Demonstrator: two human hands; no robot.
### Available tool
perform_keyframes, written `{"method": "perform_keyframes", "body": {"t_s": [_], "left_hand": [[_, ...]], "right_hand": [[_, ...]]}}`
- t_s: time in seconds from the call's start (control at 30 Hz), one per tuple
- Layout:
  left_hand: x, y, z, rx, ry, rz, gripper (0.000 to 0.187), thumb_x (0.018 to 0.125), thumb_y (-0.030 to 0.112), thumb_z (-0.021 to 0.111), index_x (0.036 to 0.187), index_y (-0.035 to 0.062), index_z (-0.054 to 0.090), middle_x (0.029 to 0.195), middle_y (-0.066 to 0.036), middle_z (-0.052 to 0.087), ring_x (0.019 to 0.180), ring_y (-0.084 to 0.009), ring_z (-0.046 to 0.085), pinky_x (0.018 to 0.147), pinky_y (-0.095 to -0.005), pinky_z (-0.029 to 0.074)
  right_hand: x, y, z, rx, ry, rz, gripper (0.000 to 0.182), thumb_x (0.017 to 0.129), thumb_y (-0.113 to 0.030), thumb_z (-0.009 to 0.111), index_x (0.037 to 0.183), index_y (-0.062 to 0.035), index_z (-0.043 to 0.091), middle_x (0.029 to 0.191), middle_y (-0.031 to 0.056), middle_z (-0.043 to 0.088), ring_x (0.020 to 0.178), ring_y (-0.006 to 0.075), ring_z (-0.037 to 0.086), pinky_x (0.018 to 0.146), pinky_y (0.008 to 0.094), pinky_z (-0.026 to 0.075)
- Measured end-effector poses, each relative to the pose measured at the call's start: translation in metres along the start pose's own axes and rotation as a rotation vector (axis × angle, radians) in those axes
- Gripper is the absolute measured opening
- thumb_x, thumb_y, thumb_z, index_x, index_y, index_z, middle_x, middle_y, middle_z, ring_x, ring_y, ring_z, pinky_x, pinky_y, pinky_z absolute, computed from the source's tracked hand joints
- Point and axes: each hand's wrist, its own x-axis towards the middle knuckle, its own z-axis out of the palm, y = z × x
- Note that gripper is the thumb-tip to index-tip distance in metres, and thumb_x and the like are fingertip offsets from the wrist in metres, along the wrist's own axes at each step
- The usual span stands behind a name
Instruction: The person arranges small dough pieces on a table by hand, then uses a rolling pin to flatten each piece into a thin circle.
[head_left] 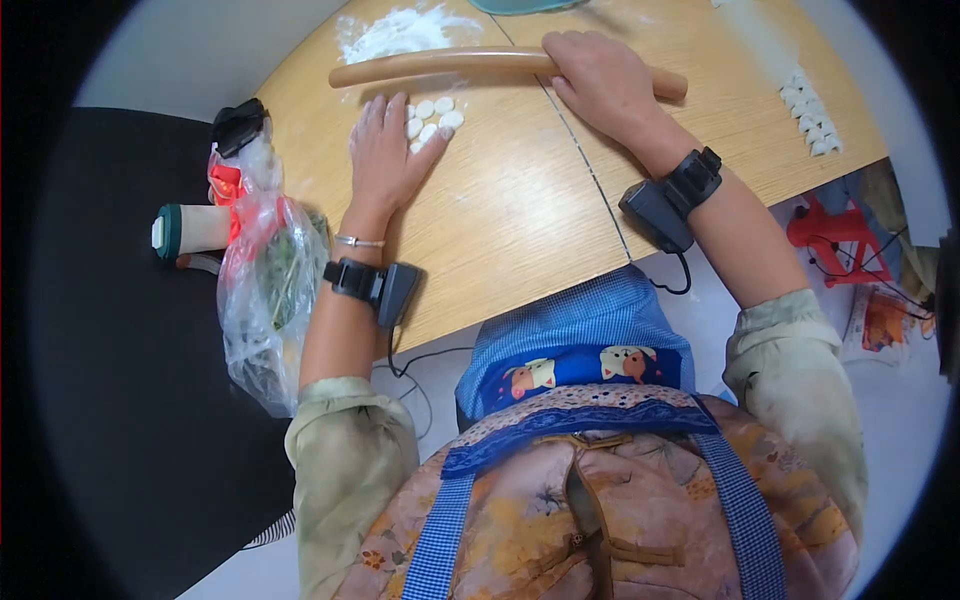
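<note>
A long wooden rolling pin [440, 64] lies across the far part of the table, and my right hand [600, 85] is wrapped round it toward its right end. My left hand [385, 155] rests flat with its fingers stretched out, just below the pin's left part. Between its thumb and fingers sit several small white dough pieces [427, 132], flattened into rounds. Some of them are partly hidden by the hand. A heap of white flour [405, 35] lies beyond the pin.
The wooden table [510, 200] has a seam across it. Folded dumplings [812, 115] stand in rows at the right edge. At the left edge are a plastic bag [265, 290] with greens and a white-green cup [190, 231]. A greenish dish [525, 5] shows at the top.
</note>
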Motion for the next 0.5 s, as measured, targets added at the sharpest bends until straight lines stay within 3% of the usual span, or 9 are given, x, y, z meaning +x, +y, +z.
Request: {"method": "perform_keyframes", "body": {"t_s": [0.13,0.23,0.3,0.33,0.4,0.5], "left_hand": [[0.023,0.001,0.005,-0.003,0.021,0.018,0.084,0.09,0.063,0.062,0.142,-0.0024,0.052,0.148,-0.029,0.049,0.139,-0.0448,0.043,0.116,-0.0569,0.03],[0.025,-0.009,0.013,0.039,0.102,0.048,0.069,0.096,0.054,0.06,0.136,-0.0023,0.058,0.14,-0.027,0.057,0.132,-0.044,0.05,0.112,-0.0533,0.036],[0.024,-0.021,0.015,-0.454,0.217,-0.066,0.05,0.102,0.039,0.055,0.129,-0.0026,0.064,0.128,-0.023,0.065,0.123,-0.037,0.06,0.107,-0.0445,0.044],[0.022,-0.023,0.014,-0.453,0.217,-0.064,0.05,0.102,0.039,0.055,0.129,-0.0026,0.064,0.128,-0.023,0.065,0.123,-0.037,0.06,0.107,-0.0445,0.044],[0.009,-0.023,0.008,-0.789,0.232,-0.268,0.039,0.106,0.028,0.05,0.124,-0.0028,0.067,0.118,-0.018,0.07,0.113,-0.0278,0.064,0.1,-0.0363,0.047],[-0.002,-0.017,0.002,-0.739,0.246,-0.299,0.037,0.107,0.025,0.049,0.124,-0.0032,0.066,0.12,-0.015,0.069,0.111,-0.0221,0.063,0.099,-0.0337,0.047]], "right_hand": [[0.0,-0.001,-0.002,-0.001,0.001,0.011,0.018,0.084,-0.015,0.072,0.096,-0.008,0.061,0.088,0.0104,0.067,0.09,0.032,0.067,0.075,0.0463,0.054],[0.0,0.0,-0.003,0.01,-0.018,0.02,0.018,0.084,-0.015,0.072,0.096,-0.0075,0.061,0.088,0.0106,0.067,0.09,0.0321,0.067,0.075,0.0462,0.054],[0.0,0.001,-0.003,0.004,-0.015,0.021,0.017,0.085,-0.015,0.072,0.096,-0.0073,0.061,0.088,0.0104,0.067,0.09,0.0319,0.067,0.075,0.0461,0.054],[0.0,0.001,-0.003,0.0,-0.018,0.024,0.017,0.085,-0.015,0.072,0.095,-0.0071,0.061,0.088,0.0103,0.067,0.089,0.0317,0.067,0.074,0.046,0.054],[-0.001,0.001,-0.004,0.011,-0.021,0.027,0.017,0.085,-0.015,0.071,0.095,-0.007,0.061,0.088,0.0102,0.067,0.09,0.0316,0.067,0.075,0.0459,0.054],[0.0,0.001,-0.006,0.019,-0.025,0.025,0.017,0.085,-0.014,0.071,0.095,-0.0068,0.06,0.088,0.0101,0.067,0.09,0.0313,0.067,0.075,0.0456,0.054]]}}
